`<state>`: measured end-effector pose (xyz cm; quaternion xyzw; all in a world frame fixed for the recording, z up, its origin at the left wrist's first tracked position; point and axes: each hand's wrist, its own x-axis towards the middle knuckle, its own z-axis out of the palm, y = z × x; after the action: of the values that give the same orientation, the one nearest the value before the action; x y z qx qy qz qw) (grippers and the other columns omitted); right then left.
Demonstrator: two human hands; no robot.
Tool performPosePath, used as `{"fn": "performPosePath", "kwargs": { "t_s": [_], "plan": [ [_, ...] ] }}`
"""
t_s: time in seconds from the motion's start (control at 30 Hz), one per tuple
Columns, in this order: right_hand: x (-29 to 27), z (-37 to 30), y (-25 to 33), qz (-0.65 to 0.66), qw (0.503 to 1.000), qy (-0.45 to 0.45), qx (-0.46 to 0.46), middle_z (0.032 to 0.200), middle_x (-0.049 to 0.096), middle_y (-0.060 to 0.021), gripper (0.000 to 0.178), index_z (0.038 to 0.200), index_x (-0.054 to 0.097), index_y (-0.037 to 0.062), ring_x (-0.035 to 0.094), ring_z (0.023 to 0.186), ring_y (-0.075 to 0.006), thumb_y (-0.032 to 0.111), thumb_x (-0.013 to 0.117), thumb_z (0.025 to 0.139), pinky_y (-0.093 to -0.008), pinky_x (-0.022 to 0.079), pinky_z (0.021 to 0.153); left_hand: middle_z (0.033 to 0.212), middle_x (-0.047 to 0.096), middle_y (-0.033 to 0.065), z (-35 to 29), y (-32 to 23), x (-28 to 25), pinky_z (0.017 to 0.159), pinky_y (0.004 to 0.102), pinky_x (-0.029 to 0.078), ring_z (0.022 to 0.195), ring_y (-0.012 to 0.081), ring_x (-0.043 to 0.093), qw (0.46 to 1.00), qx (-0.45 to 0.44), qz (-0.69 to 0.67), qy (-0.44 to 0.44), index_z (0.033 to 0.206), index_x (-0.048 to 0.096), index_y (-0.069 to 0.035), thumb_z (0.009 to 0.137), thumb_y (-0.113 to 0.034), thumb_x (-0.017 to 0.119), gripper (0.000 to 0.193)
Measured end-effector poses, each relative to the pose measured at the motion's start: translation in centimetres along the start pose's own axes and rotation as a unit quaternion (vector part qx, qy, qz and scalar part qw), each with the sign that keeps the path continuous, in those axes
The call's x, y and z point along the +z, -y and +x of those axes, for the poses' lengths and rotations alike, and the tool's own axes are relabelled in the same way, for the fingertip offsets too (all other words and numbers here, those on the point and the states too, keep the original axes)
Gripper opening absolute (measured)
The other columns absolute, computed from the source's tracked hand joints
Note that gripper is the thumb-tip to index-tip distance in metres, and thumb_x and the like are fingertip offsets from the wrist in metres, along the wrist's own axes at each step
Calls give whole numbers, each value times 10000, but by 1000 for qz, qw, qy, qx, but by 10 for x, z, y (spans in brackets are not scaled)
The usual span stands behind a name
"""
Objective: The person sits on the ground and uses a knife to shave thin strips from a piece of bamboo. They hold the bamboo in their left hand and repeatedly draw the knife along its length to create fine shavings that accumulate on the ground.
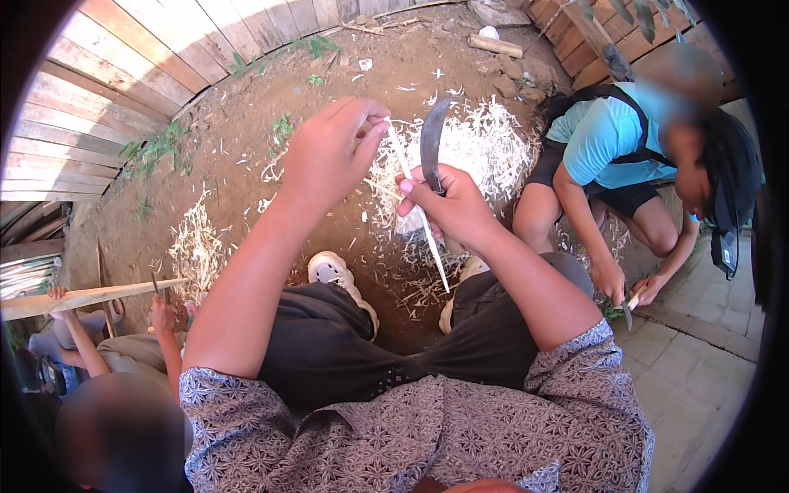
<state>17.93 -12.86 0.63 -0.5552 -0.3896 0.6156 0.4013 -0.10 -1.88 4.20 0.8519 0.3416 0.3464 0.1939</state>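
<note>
My left hand point(329, 152) pinches the top end of a thin pale wooden strip point(415, 209) that slants down toward my lap. My right hand point(444, 205) grips a curved dark knife point(433, 140), its blade pointing up and resting against the strip. Both hands are raised above my knees in dark trousers. Pale wood shavings point(477, 148) lie heaped on the dirt just beyond my hands.
A person in a blue shirt point(608, 135) crouches at the right, cutting something small near the paving. At lower left another person holds a long wooden stick point(82, 297). A plank fence point(123, 66) runs along the left. My white shoe point(333, 269) rests on the bare dirt.
</note>
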Motion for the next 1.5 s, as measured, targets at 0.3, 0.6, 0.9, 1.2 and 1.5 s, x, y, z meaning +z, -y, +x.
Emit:
{"fn": "performPosePath", "kwargs": {
  "t_s": [0.3,0.6,0.9,1.2,1.5],
  "plan": [
    [-1,-13,0,32,999,24,3,809,734,-66,251,1071,639,46,522,471,-52,294,641,1036,-208,412,430,916,672,131,-3,-11,9,693,431,536,811,330,683,999,-17,29,33,1021,598,-53,975,-137,634,102],
    [-9,-8,-1,16,999,-23,-29,964,757,-73,334,1222,644,31,694,676,-85,319,581,1066,-201,433,440,994,661,45,-15,-23,28,782,287,517,885,118,622,879,-268,-308,247,1133,639,-15,1094,-234,510,257],
    [-11,-1,-10,-28,999,-13,-43,980,752,-35,321,1230,681,37,708,718,-84,294,581,1066,-208,451,453,970,685,41,-21,-7,44,676,290,531,795,123,658,865,-270,-364,216,1115,614,-13,1055,-177,568,181],
    [-30,18,-13,-140,957,-151,-203,745,656,17,276,1095,756,43,473,598,-29,286,728,970,-234,399,559,784,696,199,-15,-6,27,679,480,540,751,377,706,972,-172,-4,160,1059,559,-47,1008,-183,545,146],
    [-37,18,-6,-183,969,-76,-150,708,579,42,292,1000,729,21,479,677,-32,312,734,978,-247,399,596,779,675,253,-16,-23,27,716,566,520,765,471,676,969,-153,1,195,1102,565,-18,1008,-232,526,236]
  ]
}}
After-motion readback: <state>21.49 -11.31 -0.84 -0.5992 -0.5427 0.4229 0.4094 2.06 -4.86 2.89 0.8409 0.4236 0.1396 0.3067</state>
